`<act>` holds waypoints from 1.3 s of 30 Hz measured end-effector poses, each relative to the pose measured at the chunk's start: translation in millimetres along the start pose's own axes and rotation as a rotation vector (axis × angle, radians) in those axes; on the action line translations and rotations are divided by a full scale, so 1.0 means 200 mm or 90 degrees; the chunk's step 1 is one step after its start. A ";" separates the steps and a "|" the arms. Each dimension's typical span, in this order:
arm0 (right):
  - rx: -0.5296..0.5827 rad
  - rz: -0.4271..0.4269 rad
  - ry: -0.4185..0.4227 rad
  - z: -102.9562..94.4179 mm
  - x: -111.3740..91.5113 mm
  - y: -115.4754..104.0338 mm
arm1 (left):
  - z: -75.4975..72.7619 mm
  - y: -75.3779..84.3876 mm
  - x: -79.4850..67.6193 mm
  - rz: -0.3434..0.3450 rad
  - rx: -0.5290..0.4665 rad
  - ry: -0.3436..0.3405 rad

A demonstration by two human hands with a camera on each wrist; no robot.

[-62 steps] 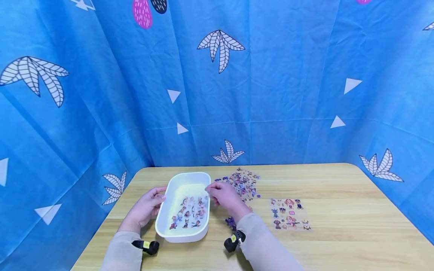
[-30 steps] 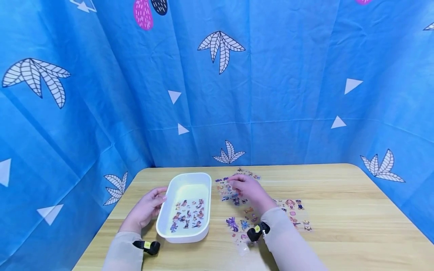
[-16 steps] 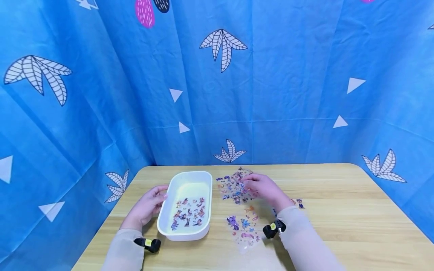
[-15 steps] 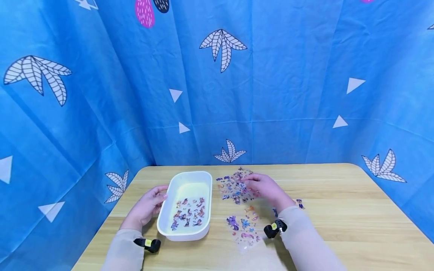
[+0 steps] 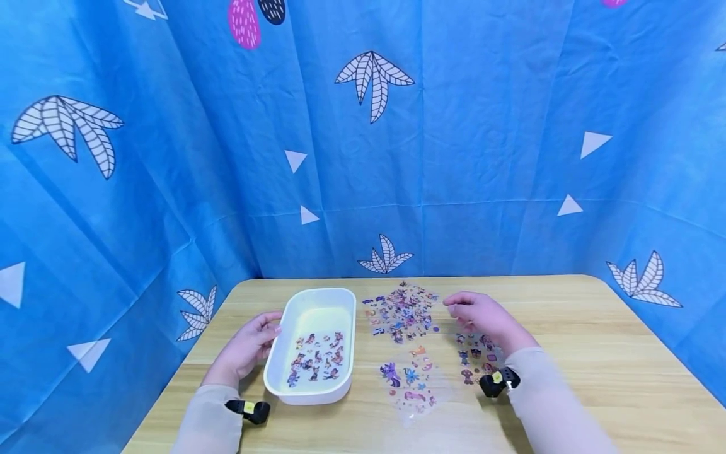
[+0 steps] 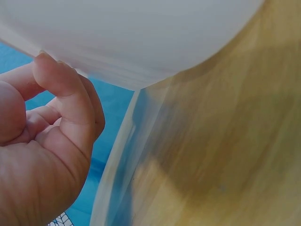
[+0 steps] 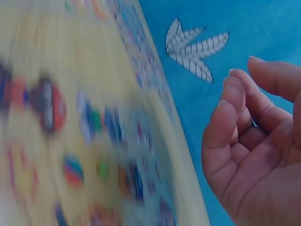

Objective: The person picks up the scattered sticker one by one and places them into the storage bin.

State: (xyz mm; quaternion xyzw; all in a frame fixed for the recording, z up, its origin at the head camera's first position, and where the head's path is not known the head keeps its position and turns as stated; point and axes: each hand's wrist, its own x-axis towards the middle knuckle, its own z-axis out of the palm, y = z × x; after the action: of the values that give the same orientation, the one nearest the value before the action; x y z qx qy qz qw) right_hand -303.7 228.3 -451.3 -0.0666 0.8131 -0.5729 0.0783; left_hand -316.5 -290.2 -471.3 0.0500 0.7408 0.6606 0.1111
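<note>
White tub (image 5: 311,398) — your left hand (image 5: 245,353) grips its left edge, and its long side points away from you. Next, the sticker pile (image 5: 398,314) lies just left of your right hand (image 5: 482,318), the nearer one — its fingers bend loosely and hold nothing.

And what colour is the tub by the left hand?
White. The tub shows best in the head view.

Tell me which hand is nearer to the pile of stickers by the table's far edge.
The right hand: it is just right of the sticker pile. The left hand holds the left side of the white tub, which stands between it and the pile.
</note>
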 end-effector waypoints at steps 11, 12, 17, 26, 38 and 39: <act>0.016 0.054 0.011 -0.15 -0.09 0.11 | 0.01 0.01 -0.01 -0.003 -0.009 0.003; 0.014 0.055 0.014 -0.16 -0.09 0.11 | 0.01 0.01 -0.01 -0.001 -0.009 0.000; 0.009 0.051 0.019 -0.20 -0.11 0.14 | 0.01 0.01 -0.01 -0.003 -0.010 -0.003; -0.034 0.066 0.029 -0.27 -0.14 0.17 | 0.01 0.01 -0.01 -0.004 0.003 0.005; -0.119 0.110 0.018 -0.38 -0.19 0.23 | 0.01 0.01 -0.01 -0.009 0.008 0.022; -0.131 0.105 0.012 -0.39 -0.19 0.23 | 0.01 0.01 -0.01 -0.010 0.007 0.022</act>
State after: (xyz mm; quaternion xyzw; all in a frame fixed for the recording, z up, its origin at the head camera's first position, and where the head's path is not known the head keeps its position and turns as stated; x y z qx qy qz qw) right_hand -282.8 322.8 -467.7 -0.0017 0.8711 -0.4786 0.1104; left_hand -313.6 -288.1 -469.6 0.0330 0.7468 0.6562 0.1032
